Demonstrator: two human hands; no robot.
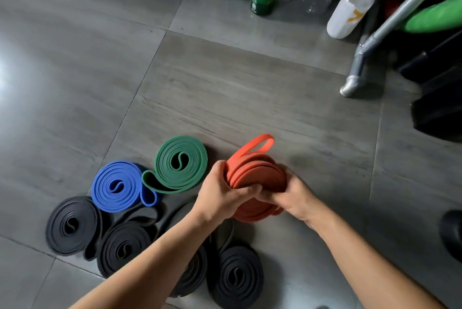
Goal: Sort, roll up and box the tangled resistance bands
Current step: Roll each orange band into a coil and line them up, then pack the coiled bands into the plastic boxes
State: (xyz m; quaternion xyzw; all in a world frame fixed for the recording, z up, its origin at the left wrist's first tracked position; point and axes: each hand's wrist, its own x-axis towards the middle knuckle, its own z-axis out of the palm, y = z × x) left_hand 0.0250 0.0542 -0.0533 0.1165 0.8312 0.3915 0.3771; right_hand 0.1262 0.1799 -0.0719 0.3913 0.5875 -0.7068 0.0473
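- The left hand [220, 191] and right hand [287, 196] both grip the orange band [255, 176], a nearly finished coil held on edge above the floor [250, 83].
- Its loose end loops upward.
- Green band [181, 163], blue band [117, 184] and 4 black coils lie rolled nearby.

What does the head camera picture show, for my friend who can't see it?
Two bare hands, left hand and right hand, grip a nearly rolled orange band over a grey tiled floor. Beside it lie a rolled green band, a blue band and several black bands; drink cans and bottles stand farther back.
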